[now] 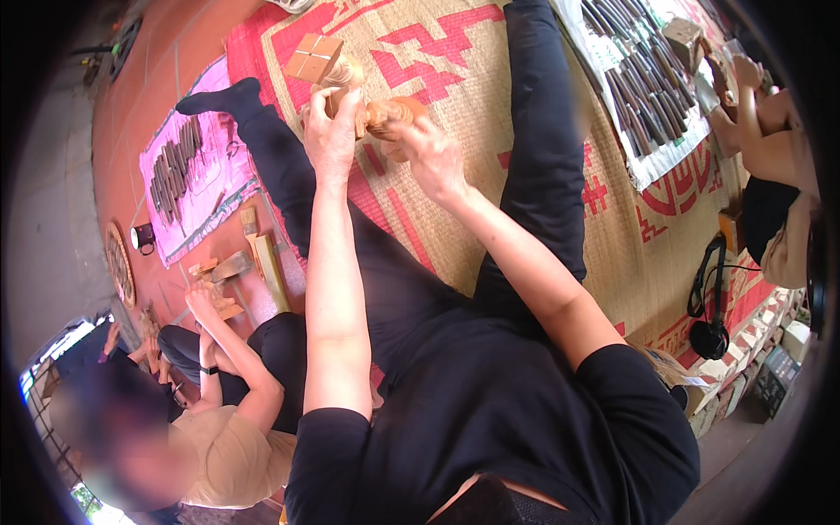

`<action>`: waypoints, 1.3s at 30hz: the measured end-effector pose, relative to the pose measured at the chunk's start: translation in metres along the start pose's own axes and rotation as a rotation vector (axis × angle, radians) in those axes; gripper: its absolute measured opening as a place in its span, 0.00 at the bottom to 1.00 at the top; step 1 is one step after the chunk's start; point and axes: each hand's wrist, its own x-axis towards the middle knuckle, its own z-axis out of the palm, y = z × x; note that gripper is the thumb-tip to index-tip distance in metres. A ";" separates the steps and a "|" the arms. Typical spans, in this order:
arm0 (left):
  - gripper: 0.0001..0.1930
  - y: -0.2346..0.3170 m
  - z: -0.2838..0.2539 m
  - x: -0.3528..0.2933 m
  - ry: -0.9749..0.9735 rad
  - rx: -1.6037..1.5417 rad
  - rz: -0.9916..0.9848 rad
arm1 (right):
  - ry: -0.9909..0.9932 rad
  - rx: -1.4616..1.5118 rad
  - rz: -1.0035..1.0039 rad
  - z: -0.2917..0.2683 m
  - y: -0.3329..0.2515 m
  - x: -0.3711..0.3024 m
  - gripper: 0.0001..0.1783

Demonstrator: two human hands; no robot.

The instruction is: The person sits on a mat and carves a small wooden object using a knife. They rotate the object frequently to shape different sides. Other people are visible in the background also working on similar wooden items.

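A carved light-brown wooden piece (344, 72) with rounded, turned shapes is held out between my outstretched legs. Its square end block (315, 58) bears crossed pale lines. My left hand (332, 136) is closed around the piece, thumb and fingers gripping it. Close by on the right, my right hand (429, 157) is closed, with curled fingers against the rounded orange-brown part (398, 112). Those fingers are slightly blurred, and whether they pinch some small thing is hidden.
Beneath me lies a woven straw mat (446, 219) with red patterns. Many dark-handled tools lie on a white cloth (643, 166) at right and on a pink cloth (206, 210) at left. Wood offcuts (232, 265) are near a co-worker's hands (206, 306). Another person (770, 131) sits far right.
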 end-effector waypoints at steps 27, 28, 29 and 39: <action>0.21 -0.015 0.003 0.004 0.054 -0.100 0.095 | 0.002 0.967 0.485 0.003 0.015 0.025 0.28; 0.21 -0.016 0.005 0.005 0.058 -0.103 0.116 | -0.006 1.016 0.460 0.000 0.011 0.028 0.27; 0.22 -0.017 0.005 0.005 0.050 -0.099 0.101 | -0.083 0.964 0.463 -0.001 0.010 0.034 0.21; 0.30 0.000 0.002 -0.002 0.018 -0.032 0.002 | 0.097 0.427 0.241 0.025 0.015 0.037 0.11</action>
